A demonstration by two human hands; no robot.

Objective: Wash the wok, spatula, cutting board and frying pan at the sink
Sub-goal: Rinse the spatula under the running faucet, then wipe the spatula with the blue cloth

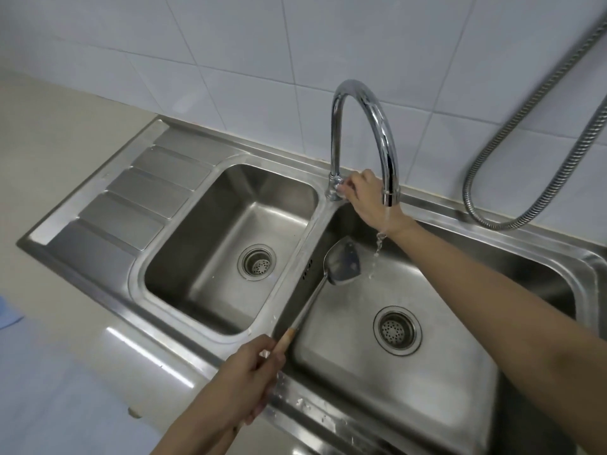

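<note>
A steel spatula [343, 261] with a wooden handle reaches into the right basin [427, 382] of a double steel sink. My left hand [244, 379] grips the wooden handle at the sink's front edge. The blade hangs just left of a thin stream of water falling from the curved chrome tap [361, 126]. My right hand [368, 198] is at the tap's base, fingers curled round its small valve handle. No wok, cutting board or frying pan is in view.
The left basin [230, 244] holds only its drain strainer, with a ribbed draining board [131, 205] to its left. A flexible metal hose [538, 142] hangs on the white tiled wall at right. Beige counter surrounds the sink.
</note>
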